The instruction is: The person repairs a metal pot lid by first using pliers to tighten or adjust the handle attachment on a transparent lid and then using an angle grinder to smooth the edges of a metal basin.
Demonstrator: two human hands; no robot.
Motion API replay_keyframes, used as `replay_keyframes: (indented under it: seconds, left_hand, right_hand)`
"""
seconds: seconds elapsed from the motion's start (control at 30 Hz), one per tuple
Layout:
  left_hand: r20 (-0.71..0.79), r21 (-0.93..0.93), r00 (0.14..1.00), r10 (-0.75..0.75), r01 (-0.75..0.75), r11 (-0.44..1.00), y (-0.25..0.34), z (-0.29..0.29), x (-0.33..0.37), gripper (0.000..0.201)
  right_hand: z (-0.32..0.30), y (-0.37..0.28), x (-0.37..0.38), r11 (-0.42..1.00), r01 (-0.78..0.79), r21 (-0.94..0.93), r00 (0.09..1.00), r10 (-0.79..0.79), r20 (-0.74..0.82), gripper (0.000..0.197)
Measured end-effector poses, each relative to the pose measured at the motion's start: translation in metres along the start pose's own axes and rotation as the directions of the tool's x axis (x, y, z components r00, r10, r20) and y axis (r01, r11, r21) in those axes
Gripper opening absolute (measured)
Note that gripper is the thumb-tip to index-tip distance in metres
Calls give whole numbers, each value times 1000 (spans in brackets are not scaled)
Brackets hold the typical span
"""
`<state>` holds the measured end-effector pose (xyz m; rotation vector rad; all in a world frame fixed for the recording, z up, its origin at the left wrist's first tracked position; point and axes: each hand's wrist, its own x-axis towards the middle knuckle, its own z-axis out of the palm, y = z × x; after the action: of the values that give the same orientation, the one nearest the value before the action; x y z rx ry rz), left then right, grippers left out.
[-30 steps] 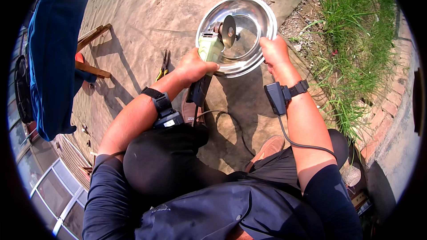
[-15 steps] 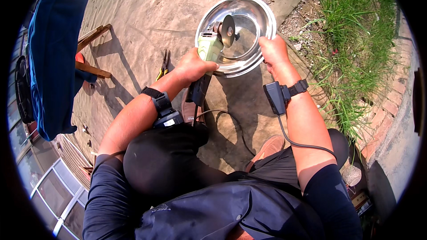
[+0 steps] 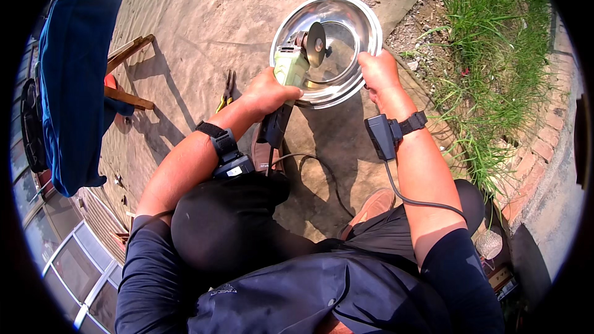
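Observation:
My left hand [image 3: 270, 94] is closed round the body of a pale green and black angle grinder [image 3: 291, 67]. The grinder's thin round disc [image 3: 315, 44] stands over the inside of a shiny steel basin [image 3: 352, 15]; whether it touches the metal I cannot tell. My right hand [image 3: 380, 74] grips the basin's right rim, with the fingers mostly hidden beneath it. The basin is held up above the ground, tilted toward me. A dark cord [image 3: 328, 170] curves across the ground between my shoes, below the grinder.
Pliers with yellow handles [image 3: 226, 93] lie on the dusty ground sheet [image 3: 204, 12] left of the grinder. A wooden-legged stand [image 3: 133, 49] with a blue cloth [image 3: 77, 86] over it is at the far left. Grass [image 3: 489, 43] and a brick edging [image 3: 541, 145] run along the right.
The basin and my right hand have shifted very slightly to the left. Both holds are the same, and little else differs.

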<state>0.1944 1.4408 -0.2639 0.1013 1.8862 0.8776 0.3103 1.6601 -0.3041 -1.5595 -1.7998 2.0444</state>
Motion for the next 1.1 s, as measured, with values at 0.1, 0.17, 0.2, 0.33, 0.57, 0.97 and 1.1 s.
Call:
replay_keyframes:
  seconds: [0.1, 0.17, 0.2, 0.33, 0.57, 0.97, 1.1]
  left_hand:
    - [-5, -3, 1000, 10, -10, 1000, -4, -1, 2, 56]
    - [-1, -3, 1000, 15, -15, 1000, -3, 0, 3, 56]
    - [3, -1, 1000, 14, -14, 1000, -3, 0, 4, 56]
    - [-14, 25, 1000, 3, -3, 1000, -8, -1, 6, 56]
    - [9, -17, 1000, 25, -25, 1000, -6, 0, 4, 52]
    - [3, -17, 1000, 19, -19, 1000, -5, 0, 5, 50]
    - [1, -15, 1000, 23, -23, 1000, -1, 1, 2, 49]
  right_hand:
    - [1, -3, -2, 1000, -15, -14, 1000, 16, 5, 23]
    - [-1, -2, -1, 1000, -18, -7, 1000, 18, 3, 23]
    - [-1, 0, 1, 1000, -16, 2, 1000, 16, 3, 23]
    - [3, -7, -6, 998, -48, 35, 999, 47, 14, 18]
    - [-1, -11, -8, 999, -45, -14, 999, 45, 0, 23]
    - [-1, -15, -11, 998, -56, -8, 998, 56, 9, 21]
    - [-2, -13, -10, 998, -57, 0, 998, 57, 11, 21]
